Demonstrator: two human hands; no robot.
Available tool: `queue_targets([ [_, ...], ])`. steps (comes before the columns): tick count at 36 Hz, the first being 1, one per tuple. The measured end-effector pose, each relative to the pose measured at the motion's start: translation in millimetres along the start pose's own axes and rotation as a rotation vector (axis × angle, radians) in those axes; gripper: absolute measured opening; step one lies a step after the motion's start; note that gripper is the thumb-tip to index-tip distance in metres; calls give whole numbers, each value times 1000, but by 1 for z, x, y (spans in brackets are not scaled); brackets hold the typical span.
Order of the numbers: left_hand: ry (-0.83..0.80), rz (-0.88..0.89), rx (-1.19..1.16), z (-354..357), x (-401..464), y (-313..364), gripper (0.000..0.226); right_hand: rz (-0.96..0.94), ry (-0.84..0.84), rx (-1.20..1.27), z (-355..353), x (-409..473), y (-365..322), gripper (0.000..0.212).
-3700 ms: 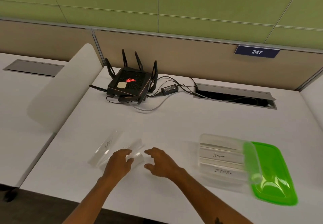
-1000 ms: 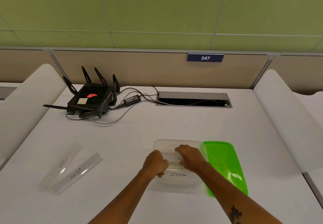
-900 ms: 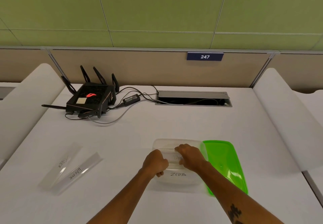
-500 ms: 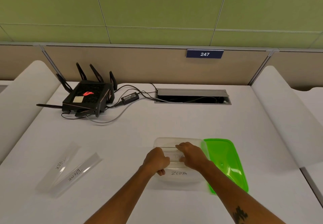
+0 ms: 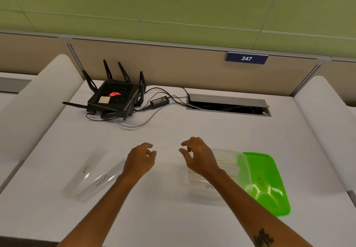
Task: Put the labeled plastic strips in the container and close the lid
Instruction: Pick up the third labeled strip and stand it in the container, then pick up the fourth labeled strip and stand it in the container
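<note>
Both hands hovered empty with fingers loosely apart: the left hand (image 5: 139, 160) by two labeled strips (image 5: 92, 175) on the table (image 5: 192, 127), the right hand (image 5: 198, 156) over the lidless container (image 5: 225, 162) beside its green lid (image 5: 264, 181).

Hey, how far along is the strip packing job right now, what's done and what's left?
Partly done. Strips already lie in the clear container; one reads ZE. Both hands are empty: the left hand and right hand hover open between container and the loose strips. Left to do: the TIGER strip and BEAR strip on the desk, then the green lid, which is off, beside the container.
</note>
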State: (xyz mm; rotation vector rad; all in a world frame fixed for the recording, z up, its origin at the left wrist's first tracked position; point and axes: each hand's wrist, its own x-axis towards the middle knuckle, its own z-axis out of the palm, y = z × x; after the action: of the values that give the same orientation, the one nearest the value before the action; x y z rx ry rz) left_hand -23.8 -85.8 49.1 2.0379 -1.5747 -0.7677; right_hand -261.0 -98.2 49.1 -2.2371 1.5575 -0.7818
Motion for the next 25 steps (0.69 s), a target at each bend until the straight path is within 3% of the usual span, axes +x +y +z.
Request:
queue_targets([
  [7,32,-28,111,-42,-2,-86,39,-15,-202,105,63,7,-59,31],
  [12,-39,-90,183,-56,-6,-128,44,63,-429,168,109,2,-86,40],
  [18,-89,-75,160,-65,-11,-160,24,136,-615,176,153,-8,-110,52],
  [25,-78,-37,165,-67,-10,-171,18,234,-667,215,181,-16,-129,61],
])
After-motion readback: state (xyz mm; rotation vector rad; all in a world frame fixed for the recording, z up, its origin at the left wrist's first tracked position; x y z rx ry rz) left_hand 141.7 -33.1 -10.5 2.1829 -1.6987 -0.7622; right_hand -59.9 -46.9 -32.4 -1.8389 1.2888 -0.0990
